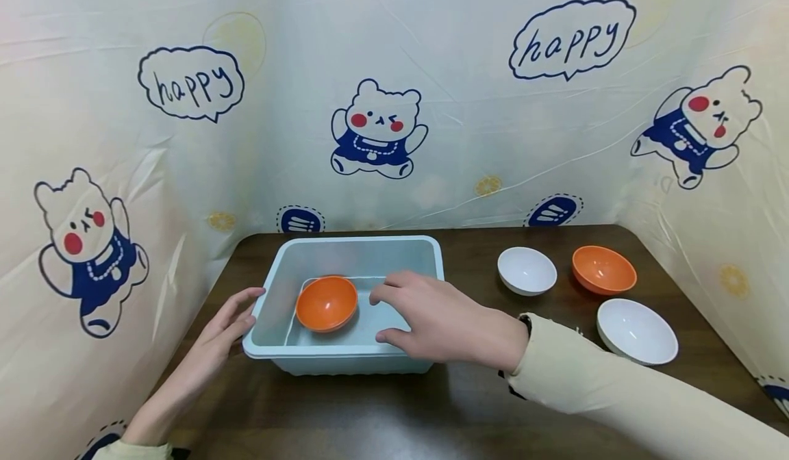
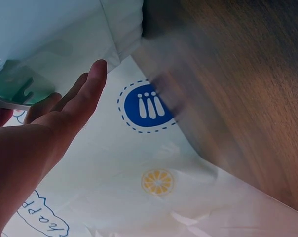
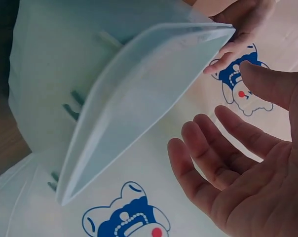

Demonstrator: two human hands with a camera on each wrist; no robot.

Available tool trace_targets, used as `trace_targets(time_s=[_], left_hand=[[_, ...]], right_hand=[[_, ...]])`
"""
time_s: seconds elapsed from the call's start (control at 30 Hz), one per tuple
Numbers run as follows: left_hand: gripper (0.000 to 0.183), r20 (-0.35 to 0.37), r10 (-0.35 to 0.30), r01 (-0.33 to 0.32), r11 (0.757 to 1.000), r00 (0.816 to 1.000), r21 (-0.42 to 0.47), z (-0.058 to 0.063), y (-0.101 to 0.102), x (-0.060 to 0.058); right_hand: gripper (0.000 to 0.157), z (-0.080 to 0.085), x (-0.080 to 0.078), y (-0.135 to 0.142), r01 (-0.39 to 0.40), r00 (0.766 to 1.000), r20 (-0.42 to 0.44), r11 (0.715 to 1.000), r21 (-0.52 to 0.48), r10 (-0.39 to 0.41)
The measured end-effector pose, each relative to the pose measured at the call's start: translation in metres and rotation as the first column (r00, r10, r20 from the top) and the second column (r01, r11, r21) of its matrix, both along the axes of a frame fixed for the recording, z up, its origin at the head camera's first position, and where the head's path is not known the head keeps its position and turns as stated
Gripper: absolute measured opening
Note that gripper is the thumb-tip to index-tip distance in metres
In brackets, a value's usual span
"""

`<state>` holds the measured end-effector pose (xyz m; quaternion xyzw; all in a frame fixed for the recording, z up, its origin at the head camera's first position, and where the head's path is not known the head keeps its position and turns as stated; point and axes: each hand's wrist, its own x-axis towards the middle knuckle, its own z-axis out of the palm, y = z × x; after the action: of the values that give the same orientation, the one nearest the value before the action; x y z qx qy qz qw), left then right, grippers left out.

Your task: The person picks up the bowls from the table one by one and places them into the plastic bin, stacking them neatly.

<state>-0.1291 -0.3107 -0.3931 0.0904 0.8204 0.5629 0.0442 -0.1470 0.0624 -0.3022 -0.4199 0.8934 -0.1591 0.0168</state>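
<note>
A pale blue plastic tub [image 1: 345, 352] stands on the table, with one orange bowl [image 1: 327, 304] inside on its left. My left hand [image 1: 224, 326] rests against the tub's left side, fingertips and thumb at the rim. In the left wrist view the fingers of that hand [image 2: 65, 106] stretch along the tub's outer wall [image 2: 85, 44]. Over the right half of the tub hovers my right hand [image 1: 425, 320], palm down, thumb and fingers spread apart. The right wrist view shows nothing in that hand [image 3: 242, 163], its fingers slightly bent.
To the right of the tub are a white bowl [image 1: 527, 270], another orange bowl [image 1: 604, 270] and a second white bowl [image 1: 637, 331], nearer and partly behind the right sleeve [image 1: 616, 378]. A printed sheet [image 1: 456, 138] hangs around the dark wooden table [image 1: 345, 419] on three sides.
</note>
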Motion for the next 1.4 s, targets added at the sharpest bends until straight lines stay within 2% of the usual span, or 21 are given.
trace_targets(time_s=[0.5,0.77,1.17,1.4], left_hand=[[0.046,0.005,0.002,-0.002,1.0,1.0,-0.007,-0.002,-0.001,0.001],[0.048,0.032,0.016,-0.016,1.0,0.999,-0.02,-0.001,-0.001,0.0],[0.048,0.028,0.022,-0.021,1.0,0.999,-0.02,-0.001,-0.001,0.001],[0.049,0.024,0.003,-0.003,1.0,1.0,-0.021,0.001,-0.001,0.001]], right_hand=[[0.033,-0.014,0.012,0.029,0.024,1.0,-0.005,0.994,-0.109,-0.024],[0.031,-0.022,0.018,0.044,0.062,0.997,0.051,0.986,-0.154,-0.055],[0.024,-0.037,0.031,0.062,0.093,0.996,0.006,0.969,-0.228,-0.094],[0.024,-0.04,0.04,0.069,0.127,0.992,0.028,0.957,-0.259,-0.124]])
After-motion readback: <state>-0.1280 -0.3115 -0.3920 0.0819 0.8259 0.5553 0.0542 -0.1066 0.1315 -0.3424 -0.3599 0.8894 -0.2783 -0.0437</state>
